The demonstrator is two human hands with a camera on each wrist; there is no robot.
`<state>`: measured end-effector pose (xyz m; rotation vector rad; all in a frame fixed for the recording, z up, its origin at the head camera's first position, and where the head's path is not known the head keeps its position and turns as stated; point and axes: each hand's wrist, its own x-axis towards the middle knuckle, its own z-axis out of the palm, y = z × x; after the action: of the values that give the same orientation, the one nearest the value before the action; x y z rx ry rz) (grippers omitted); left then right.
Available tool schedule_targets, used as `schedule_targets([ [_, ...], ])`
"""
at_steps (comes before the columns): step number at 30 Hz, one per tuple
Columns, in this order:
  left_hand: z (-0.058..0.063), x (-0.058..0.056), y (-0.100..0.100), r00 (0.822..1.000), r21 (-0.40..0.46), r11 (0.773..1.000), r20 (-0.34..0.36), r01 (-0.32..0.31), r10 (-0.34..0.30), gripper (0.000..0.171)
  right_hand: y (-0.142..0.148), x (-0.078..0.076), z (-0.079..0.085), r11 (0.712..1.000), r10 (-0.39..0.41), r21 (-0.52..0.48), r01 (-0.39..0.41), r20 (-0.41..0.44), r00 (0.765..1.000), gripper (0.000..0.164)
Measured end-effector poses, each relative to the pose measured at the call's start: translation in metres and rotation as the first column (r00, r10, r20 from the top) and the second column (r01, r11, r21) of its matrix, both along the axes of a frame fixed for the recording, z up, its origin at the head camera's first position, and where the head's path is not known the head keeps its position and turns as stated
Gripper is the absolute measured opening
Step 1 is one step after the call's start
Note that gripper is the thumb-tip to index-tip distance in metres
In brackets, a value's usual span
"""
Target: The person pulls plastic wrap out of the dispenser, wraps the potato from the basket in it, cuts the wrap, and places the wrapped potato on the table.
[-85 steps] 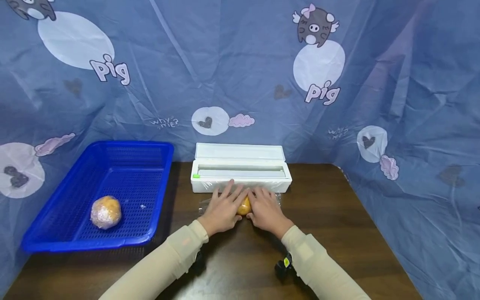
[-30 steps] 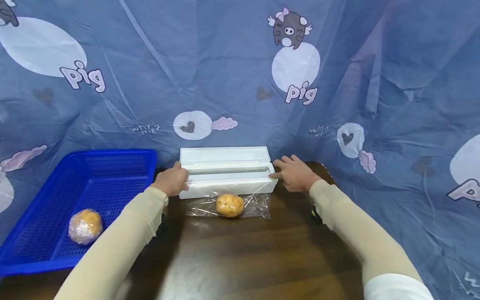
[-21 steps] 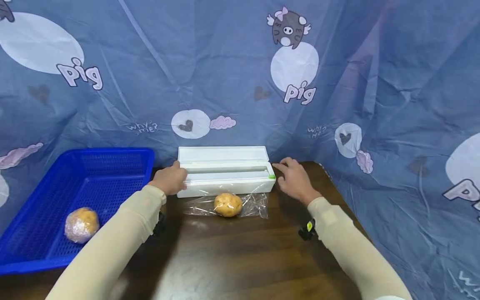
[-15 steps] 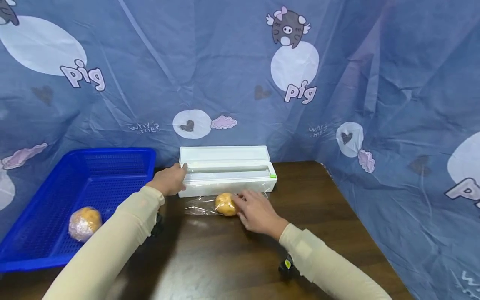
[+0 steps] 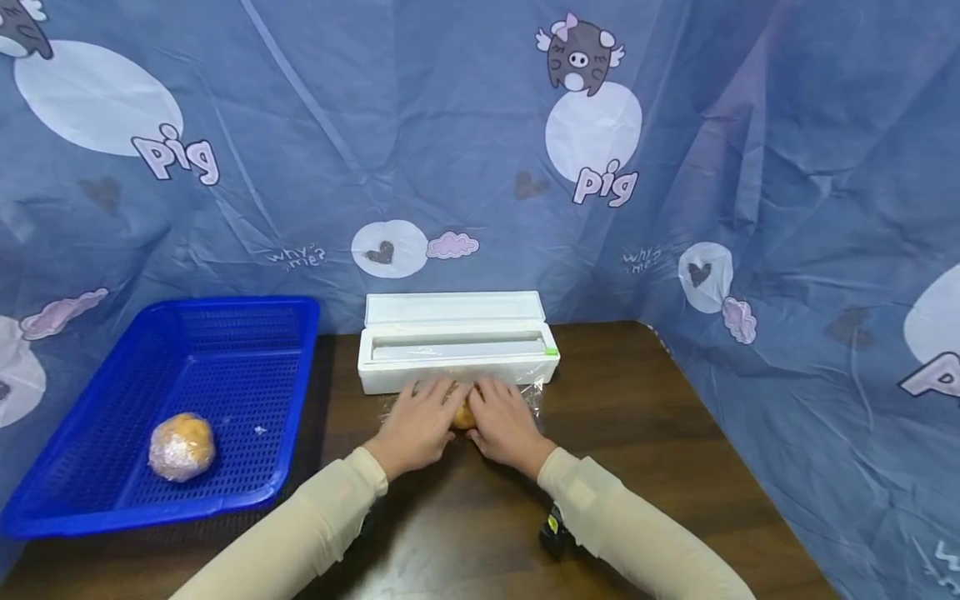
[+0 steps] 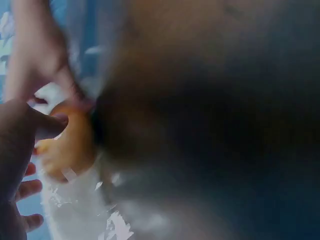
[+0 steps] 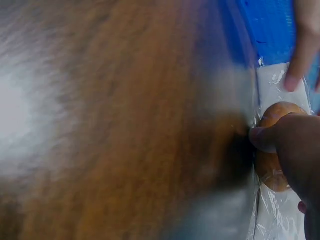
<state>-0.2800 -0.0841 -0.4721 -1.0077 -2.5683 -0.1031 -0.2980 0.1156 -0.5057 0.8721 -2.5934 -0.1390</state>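
A yellow potato [image 5: 462, 417] lies on a strip of clear plastic wrap [image 5: 534, 396], which hangs from the front of an open white wrap box [image 5: 457, 373]. My right hand [image 5: 504, 425] grips the potato from the right; the right wrist view shows its thumb laid over the potato [image 7: 272, 162]. From the left, my left hand [image 5: 418, 429] reaches in with fingers spread over the wrap. Its thumb overlaps the potato [image 6: 75, 142] in the left wrist view, though firm contact is unclear. Both hands hide most of the potato in the head view.
A blue plastic basket [image 5: 296, 392] stands at the left, holding a wrapped potato [image 5: 182, 447]. The box's green slider [image 5: 551, 352] sits at its right end. A patterned blue cloth [image 5: 465, 150] hangs behind the brown wooden table [image 5: 637, 433].
Both hands have left the box's ends and come together at the potato, the right first. Earlier, the green slider moved from the box's left end to its right end.
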Motion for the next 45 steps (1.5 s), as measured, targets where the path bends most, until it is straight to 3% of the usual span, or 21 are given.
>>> schedule_targets([
  [4, -0.021, -0.001, 0.009, 1.0, -0.019, 1.0, 0.006, 0.003, -0.003, 0.105, 0.001, -0.006, 0.0, 0.999, 0.017, -0.029, -0.015, 0.08, 0.997, 0.064],
  [11, -0.035, -0.003, 0.012, 0.999, 0.023, 1.0, -0.033, -0.015, 0.016, 0.108, 0.002, -0.014, 0.004, 0.996, 0.059, -0.078, -0.047, 0.163, 0.985, 0.07],
  [19, -0.031, -0.001, 0.009, 0.995, 0.057, 0.998, -0.09, -0.031, 0.036, 0.09, 0.001, -0.013, 0.009, 0.988, 0.118, -0.131, -0.087, 0.25, 0.961, 0.068],
  [25, -0.029, 0.001, 0.008, 0.999, 0.036, 0.999, -0.035, -0.034, 0.035, 0.083, 0.004, -0.012, 0.006, 0.982, 0.127, -0.177, -0.068, 0.346, 0.93, 0.066],
  [34, -0.026, 0.001, 0.007, 1.0, 0.063, 0.998, -0.01, -0.003, 0.003, 0.077, 0.005, -0.007, 0.012, 0.987, 0.106, -0.153, -0.054, 0.354, 0.929, 0.066],
  [37, -0.022, 0.0, 0.007, 0.999, 0.089, 0.996, 0.044, 0.024, -0.028, 0.076, 0.008, -0.005, 0.014, 0.989, 0.096, -0.14, -0.046, 0.371, 0.924, 0.068],
  [40, -0.016, -0.002, 0.006, 0.986, 0.137, 0.99, 0.155, 0.043, -0.065, 0.072, 0.01, -0.004, 0.019, 0.988, 0.09, -0.151, -0.028, 0.417, 0.904, 0.07],
  [42, -0.011, -0.003, 0.006, 0.963, 0.168, 0.985, 0.257, 0.039, -0.081, 0.068, 0.012, -0.004, 0.024, 0.982, 0.101, -0.188, -0.013, 0.468, 0.878, 0.069],
  [45, -0.002, -0.005, 0.007, 0.897, 0.199, 0.98, 0.433, -0.001, -0.087, 0.057, 0.015, -0.004, 0.03, 0.972, 0.118, -0.233, 0.014, 0.54, 0.834, 0.064],
])
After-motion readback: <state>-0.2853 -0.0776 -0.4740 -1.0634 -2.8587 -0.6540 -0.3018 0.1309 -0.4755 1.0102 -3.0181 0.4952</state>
